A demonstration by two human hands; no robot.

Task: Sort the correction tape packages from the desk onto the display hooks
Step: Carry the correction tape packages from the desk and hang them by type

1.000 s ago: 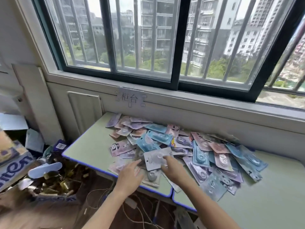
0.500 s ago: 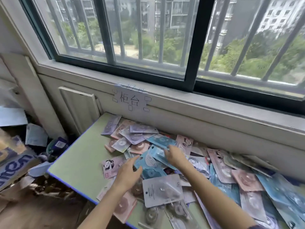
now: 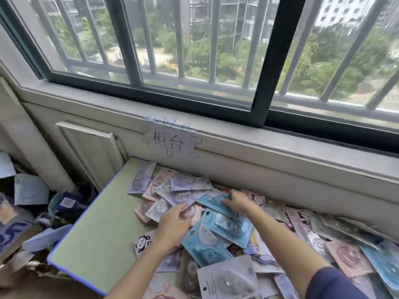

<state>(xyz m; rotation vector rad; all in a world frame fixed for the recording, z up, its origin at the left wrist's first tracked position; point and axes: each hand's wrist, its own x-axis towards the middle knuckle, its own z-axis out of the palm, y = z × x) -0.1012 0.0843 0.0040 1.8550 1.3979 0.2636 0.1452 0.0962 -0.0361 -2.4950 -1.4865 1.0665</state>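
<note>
The packages [image 3: 216, 229] lie heaped across the desk [image 3: 97, 244], none hung; hooks are out of view, so sorting looks barely begun. The right hand [image 3: 238, 201] pinches a blue package [image 3: 212, 201] far in the heap; the left hand [image 3: 174, 223] rests flat nearby, holding nothing.

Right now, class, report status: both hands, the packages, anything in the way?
Right hand grips a blue package. Left hand open, fingers on the pile. No package lifted clear of the desk; display hooks not in view.
</note>
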